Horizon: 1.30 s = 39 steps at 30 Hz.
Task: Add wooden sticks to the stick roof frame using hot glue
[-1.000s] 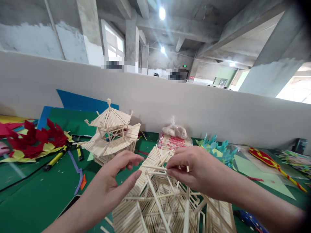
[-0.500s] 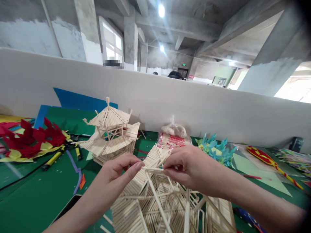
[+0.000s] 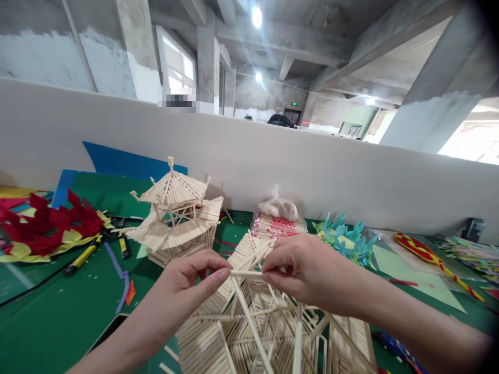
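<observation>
The left hand has closed in on the stick, and its thumb and forefinger now pinch the left end. The right hand pinches the other end. The stick lies level atop the roof frame on the desk. Behind stand a small pavilion and a bag of sticks.

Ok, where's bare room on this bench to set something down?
Best patch: bare green mat front-left, bordered by the yellow-handled tool, purple strip and left forearm. Crowded: centre, where left hand and right hand pinch a thin stick over the stick roof model; the small stick pavilion and bag of sticks sit behind.
</observation>
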Available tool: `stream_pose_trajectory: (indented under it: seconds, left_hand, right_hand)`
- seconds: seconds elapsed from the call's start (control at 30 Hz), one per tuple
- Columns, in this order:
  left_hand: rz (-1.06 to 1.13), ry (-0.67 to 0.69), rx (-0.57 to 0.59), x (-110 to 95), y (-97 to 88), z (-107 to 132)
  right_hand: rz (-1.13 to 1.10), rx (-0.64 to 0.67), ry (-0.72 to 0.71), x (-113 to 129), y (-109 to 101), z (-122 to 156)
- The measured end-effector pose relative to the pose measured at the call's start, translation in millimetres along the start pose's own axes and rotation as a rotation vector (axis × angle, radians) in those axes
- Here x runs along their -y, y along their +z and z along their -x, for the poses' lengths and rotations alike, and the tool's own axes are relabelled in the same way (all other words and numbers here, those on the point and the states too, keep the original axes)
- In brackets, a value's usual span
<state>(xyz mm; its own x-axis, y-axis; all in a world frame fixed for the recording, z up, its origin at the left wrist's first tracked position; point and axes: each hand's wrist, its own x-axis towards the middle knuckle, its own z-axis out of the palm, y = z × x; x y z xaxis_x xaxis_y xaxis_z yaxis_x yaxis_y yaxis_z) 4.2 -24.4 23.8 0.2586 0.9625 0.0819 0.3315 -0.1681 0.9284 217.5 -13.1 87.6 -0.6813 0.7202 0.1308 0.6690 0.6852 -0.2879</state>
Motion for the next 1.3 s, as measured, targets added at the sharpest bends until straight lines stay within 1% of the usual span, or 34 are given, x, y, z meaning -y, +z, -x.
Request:
stream_pose_trajectory:
  seconds: [0.13,0.27,0.37,0.47,0.6,0.73,0.83,1.0,1.3]
  left_hand:
    - [-0.017,0.008,0.02,-2.8,-0.1,-0.8]
    - [-0.03,0.016,0.001,-1.8,0.9,-2.4]
    - [-0.046,0.055,-0.001,0.2,1.2,-2.5]
    - [-0.06,0.085,-0.003,1.0,0.7,-2.0]
    - [-0.084,0.112,-0.004,0.7,-0.5,-2.5]
    - [-0.125,0.138,-0.012,-0.5,-1.6,-4.1]
    - [-0.126,0.168,-0.012,-1.3,-2.1,-5.2]
    - [-0.138,0.177,-0.011,-1.6,-1.6,-6.0]
    - [-0.159,0.188,-0.014,-2.2,-3.2,-5.3]
  right_hand:
    - [0.001,-0.004,-0.006,-0.4,0.2,-0.5]
    - [-0.008,0.006,-0.005,0.4,-0.4,-0.4]
    - [-0.02,0.005,0.013,1.9,-4.3,0.7]
    - [-0.033,-0.044,0.029,0.5,-11.2,3.1]
    - [-0.076,-0.109,0.046,-10.2,-18.2,9.6]
    - [-0.191,-0.1,0.094,-23.4,-17.8,18.5]
    - [-0.243,-0.075,0.135,-28.6,-15.7,23.5]
    - [-0.22,-0.015,0.122,-26.6,-14.7,27.6]
    - [-0.223,-0.029,0.081,-23.4,-12.1,28.7]
